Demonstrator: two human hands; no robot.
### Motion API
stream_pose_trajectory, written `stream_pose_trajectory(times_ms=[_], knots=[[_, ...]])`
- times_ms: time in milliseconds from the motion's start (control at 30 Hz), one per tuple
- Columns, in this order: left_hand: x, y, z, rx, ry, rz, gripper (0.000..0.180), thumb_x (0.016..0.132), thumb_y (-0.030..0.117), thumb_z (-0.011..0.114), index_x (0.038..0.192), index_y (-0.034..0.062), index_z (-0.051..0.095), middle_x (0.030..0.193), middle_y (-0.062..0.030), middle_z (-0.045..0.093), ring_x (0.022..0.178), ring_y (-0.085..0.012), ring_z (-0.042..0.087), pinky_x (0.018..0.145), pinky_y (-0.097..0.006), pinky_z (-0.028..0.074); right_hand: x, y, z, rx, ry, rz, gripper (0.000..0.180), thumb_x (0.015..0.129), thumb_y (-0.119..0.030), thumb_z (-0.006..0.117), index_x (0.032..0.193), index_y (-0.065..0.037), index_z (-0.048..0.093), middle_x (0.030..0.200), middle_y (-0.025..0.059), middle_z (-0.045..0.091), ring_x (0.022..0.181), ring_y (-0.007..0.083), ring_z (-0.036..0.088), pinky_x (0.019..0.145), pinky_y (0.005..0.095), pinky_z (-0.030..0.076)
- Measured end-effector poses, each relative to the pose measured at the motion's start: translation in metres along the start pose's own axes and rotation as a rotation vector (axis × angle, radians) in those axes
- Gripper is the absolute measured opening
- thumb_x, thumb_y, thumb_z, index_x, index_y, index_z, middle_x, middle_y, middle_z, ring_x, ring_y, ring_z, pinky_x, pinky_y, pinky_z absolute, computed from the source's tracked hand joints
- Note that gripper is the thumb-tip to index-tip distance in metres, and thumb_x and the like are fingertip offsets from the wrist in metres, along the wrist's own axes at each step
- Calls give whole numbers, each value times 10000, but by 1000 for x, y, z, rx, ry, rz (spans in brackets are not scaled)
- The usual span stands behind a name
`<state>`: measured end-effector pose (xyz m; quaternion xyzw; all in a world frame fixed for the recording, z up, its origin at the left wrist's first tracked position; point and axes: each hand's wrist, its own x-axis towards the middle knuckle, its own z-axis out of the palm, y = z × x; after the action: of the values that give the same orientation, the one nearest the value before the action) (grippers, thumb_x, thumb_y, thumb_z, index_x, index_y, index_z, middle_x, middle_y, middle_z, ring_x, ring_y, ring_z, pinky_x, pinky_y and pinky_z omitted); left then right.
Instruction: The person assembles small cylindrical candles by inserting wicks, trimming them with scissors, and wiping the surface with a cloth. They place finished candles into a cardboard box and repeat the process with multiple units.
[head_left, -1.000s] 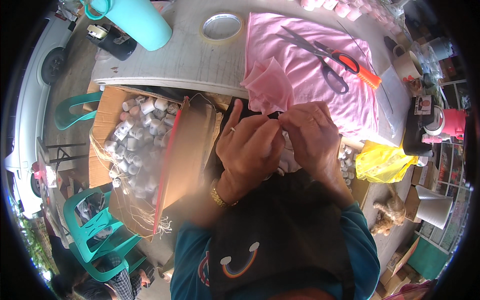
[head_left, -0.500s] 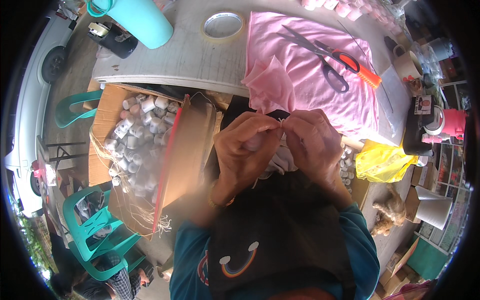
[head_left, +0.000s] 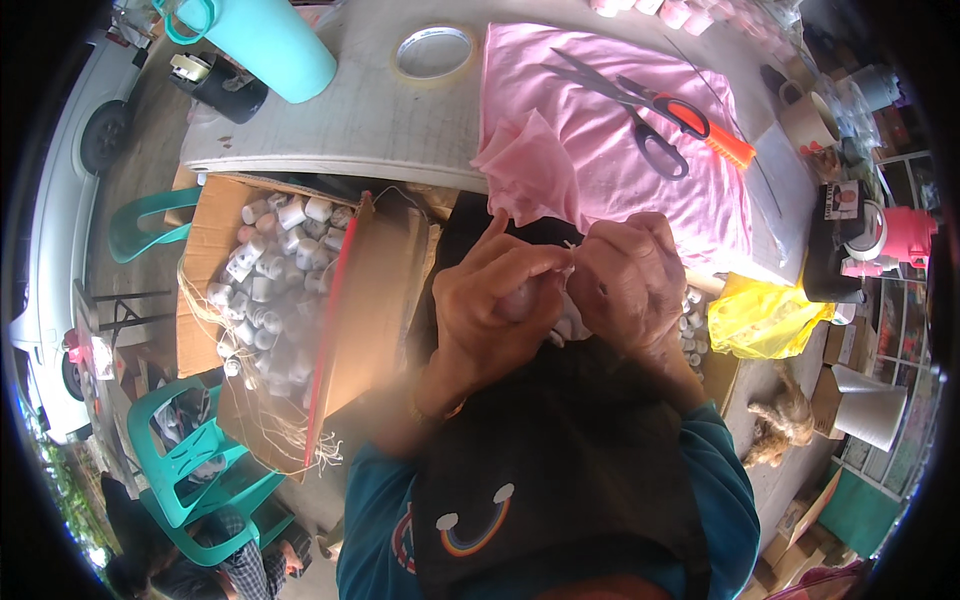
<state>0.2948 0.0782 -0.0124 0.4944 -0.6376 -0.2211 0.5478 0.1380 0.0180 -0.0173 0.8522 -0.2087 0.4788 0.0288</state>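
My left hand (head_left: 485,310) and my right hand (head_left: 632,290) meet in front of my chest, fingers closed and touching. Between the fingertips a short end of white string (head_left: 569,243) sticks up, pinched from both sides. Inside the curl of my left hand sits a small pale rounded piece (head_left: 517,300), mostly covered by the fingers. The left index finger is raised a little. Below the hands, some whitish cloth (head_left: 570,322) shows against my black apron (head_left: 540,440). Just beyond the hands lies a crumpled pink cloth (head_left: 530,165) at the table's edge.
A cardboard box (head_left: 370,330) of small white cylindrical pieces (head_left: 270,280) stands left, loose strings over its side. On the table (head_left: 390,130) are scissors (head_left: 625,95), an orange-handled tool (head_left: 705,125), a tape roll (head_left: 435,52) and a turquoise bottle (head_left: 270,45). A cat (head_left: 780,420) lies right.
My right hand has curled tighter, its knuckles turned up. My left index finger has lifted. The string end between the fingertips shows less than before.
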Motion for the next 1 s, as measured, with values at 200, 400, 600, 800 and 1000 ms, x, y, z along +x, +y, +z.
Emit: stream_pose_trajectory(times_ms=[200,400,600,800,1000], knots=[[-2,4,2,-33,-51,12,363,689,-64,657,1010,96,716,725,-35,638,671,-223,647,1030,-507,419,2,-7,-6,68,85,213,311,631,88,664,905,-38,590,859,81,594,702,234,585,592,318,472],[-2,5,1,66,-4,33,291,679,-73,649,918,89,689,730,-28,646,682,-225,647,1025,-519,420,-2,-18,-8,379,128,554,255,696,133,608,899,-17,569,844,93,594,708,184,593,635,276,483],[-1,2,-1,168,52,54,177,691,-62,649,791,84,631,747,-24,666,689,-233,650,1016,-538,423,-4,-21,-6,653,149,682,228,772,166,539,924,-4,551,871,85,584,716,126,580,669,245,483],[-1,-2,-3,178,77,49,174,698,-57,646,796,86,634,753,-21,669,694,-236,648,1017,-547,417,-7,-19,-6,720,129,705,241,776,180,517,930,-3,543,892,85,573,717,116,578,675,242,483],[-3,-7,-6,175,89,43,186,699,-55,648,807,96,633,748,-20,658,695,-238,639,1018,-545,417,-7,-16,-5,695,111,731,240,783,172,516,944,-4,545,907,82,576,759,116,584,697,242,488]])
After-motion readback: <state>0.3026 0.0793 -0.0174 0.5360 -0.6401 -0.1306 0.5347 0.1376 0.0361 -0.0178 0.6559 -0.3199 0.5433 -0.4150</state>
